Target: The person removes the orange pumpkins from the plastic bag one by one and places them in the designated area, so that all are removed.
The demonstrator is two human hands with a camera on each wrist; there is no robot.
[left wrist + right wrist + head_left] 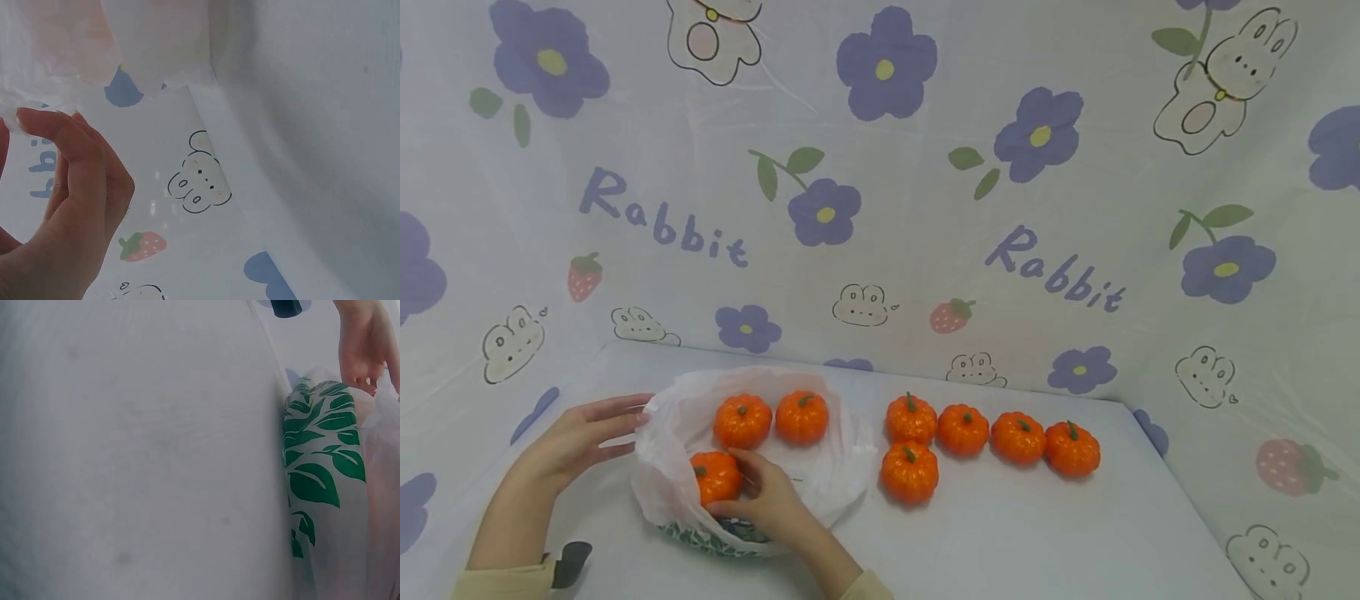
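Note:
A white plastic bag [662, 417] with green leaf print lies open on the left of the table. My left hand [580, 437] pinches the bag's left rim; in the left wrist view the fingers [84, 162] curl at the thin plastic. Inside the bag, my right hand [767, 496] grips a small orange pumpkin [717, 477] with thumb and fingers on its right side. Two more pumpkins, one on the left [742, 422] and one on the right [802, 417], sit farther back in the bag. In the right wrist view the leaf-printed bag side [325, 450] shows, but the held pumpkin is hidden.
Right of the bag, several pumpkins stand in a row, from the left one [912, 418] to the right one [1072, 449]. Another pumpkin [909, 473] sits in front of the row's left end. A rabbit-and-flower cloth [917, 167] hangs behind the white table [1037, 533].

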